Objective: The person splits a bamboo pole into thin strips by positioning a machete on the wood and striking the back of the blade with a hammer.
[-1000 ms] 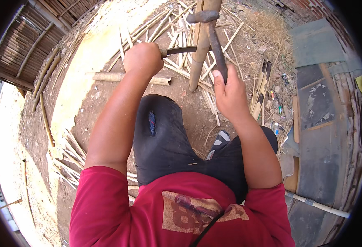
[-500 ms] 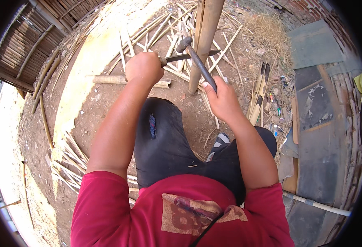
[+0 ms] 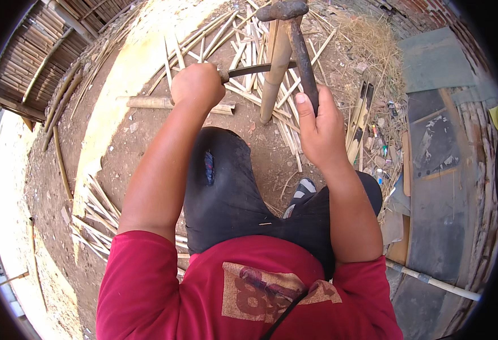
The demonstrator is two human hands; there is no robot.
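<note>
My left hand point(image 3: 198, 86) is wrapped round the handle of a long knife point(image 3: 248, 71), whose dark blade points right. The blade crosses an upright bamboo pole point(image 3: 275, 85), and its tip shows on the pole's right side. Above the blade the pole has a split line. It stands on the ground just beyond my knees. My right hand point(image 3: 325, 129) grips a hammer point(image 3: 305, 63) by its dark handle, thumb along the side. The hammer's head is raised high, in front of the pole's upper part, covering some of it.
Split bamboo strips point(image 3: 249, 48) lie scattered beyond the pole; more strips point(image 3: 95, 218) lie at the left. A cut bamboo length point(image 3: 152, 102) rests on the dirt. Dry straw point(image 3: 368, 45) and dark sheets point(image 3: 439, 209) are on the right, a bamboo wall point(image 3: 31, 51) far left.
My right hand has lifted the hammer from near blade height to well above it, turning its head upward. My left hand and the knife have risen slightly in the picture.
</note>
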